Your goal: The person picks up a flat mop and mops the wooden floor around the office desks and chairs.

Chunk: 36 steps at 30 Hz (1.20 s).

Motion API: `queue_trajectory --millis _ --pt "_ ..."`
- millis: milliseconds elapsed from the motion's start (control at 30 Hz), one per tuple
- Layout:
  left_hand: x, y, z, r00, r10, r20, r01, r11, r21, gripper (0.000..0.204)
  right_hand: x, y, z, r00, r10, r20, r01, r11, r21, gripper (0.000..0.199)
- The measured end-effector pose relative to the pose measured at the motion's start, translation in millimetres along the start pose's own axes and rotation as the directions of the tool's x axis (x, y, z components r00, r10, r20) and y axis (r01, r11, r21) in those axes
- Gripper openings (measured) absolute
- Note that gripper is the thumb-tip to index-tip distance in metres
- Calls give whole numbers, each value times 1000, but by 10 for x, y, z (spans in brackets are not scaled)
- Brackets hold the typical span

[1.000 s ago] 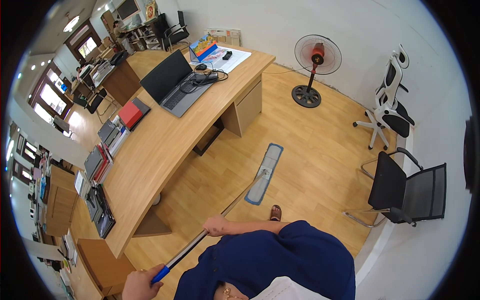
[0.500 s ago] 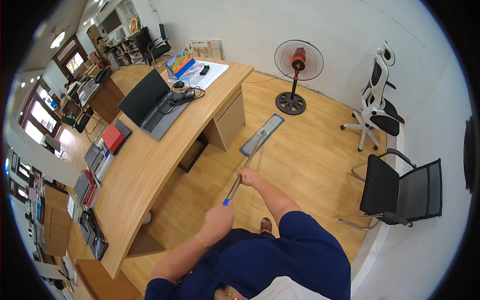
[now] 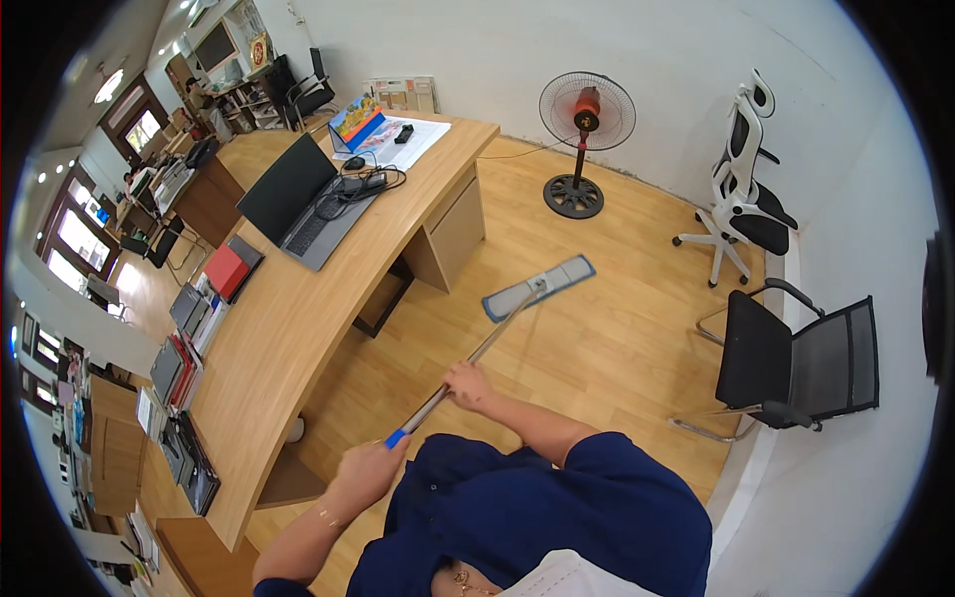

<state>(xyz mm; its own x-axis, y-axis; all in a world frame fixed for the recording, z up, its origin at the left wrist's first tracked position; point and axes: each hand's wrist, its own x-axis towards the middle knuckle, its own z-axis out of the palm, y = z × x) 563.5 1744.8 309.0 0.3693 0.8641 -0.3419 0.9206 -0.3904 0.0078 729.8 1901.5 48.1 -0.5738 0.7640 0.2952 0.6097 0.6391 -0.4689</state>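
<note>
Nearest, at the left hand [image 3: 363, 473]: folded around the blue grip [image 3: 396, 439] of the mop [image 3: 512, 316], with a strip of blue showing past it. Partly turned away there, so hard to tell how tightly closed. A little farther along, at the right hand [image 3: 468, 386]: wrapped around the bare metal pole [image 3: 428, 406], between grip and pad [image 3: 567, 273]. Probably light for its length, stiff along the pole, perhaps slick on the smooth metal; best taken hold of as here, at the grip and partway down. Beyond both hands, at the pole's far end, the pad: grey, blue-edged, likely soft, lying flat on the wood floor [image 3: 597, 358], to the right of the tabletop [image 3: 298, 338] and apart from it. Off to the right, a black chair [image 3: 761, 348]. On the tabletop, an open laptop [image 3: 288, 189] under tangled cable [image 3: 353, 194]. Farther off, a white-framed chair [image 3: 741, 189] and a standing fan [image 3: 587, 114].
</note>
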Motion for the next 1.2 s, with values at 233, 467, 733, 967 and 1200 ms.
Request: queue_trajectory --millis 233,467,733,967,1200 --pt "-1761 -222 -742 965 -82 249 90 996 -19 40 -590 -1470 204 971 -201 127 115 865 489 11" --pt "-2618 -428 -282 888 -97 450 332 811 -481 45 -890 -2080 181 769 -425 478 172 857 485 15" --pt "-2158 -192 724 959 -140 246 275 667 -692 41 -1076 -1294 425 788 -411 459 252 894 369 15" --pt "-190 133 1182 996 -37 -75 -27 712 -702 43 -920 -401 -347 976 151 157 -131 982 -134 32" --pt "1814 1081 895 993 -50 102 114 483 -868 45 -1196 586 -908 984 176 14 -174 958 226 51"
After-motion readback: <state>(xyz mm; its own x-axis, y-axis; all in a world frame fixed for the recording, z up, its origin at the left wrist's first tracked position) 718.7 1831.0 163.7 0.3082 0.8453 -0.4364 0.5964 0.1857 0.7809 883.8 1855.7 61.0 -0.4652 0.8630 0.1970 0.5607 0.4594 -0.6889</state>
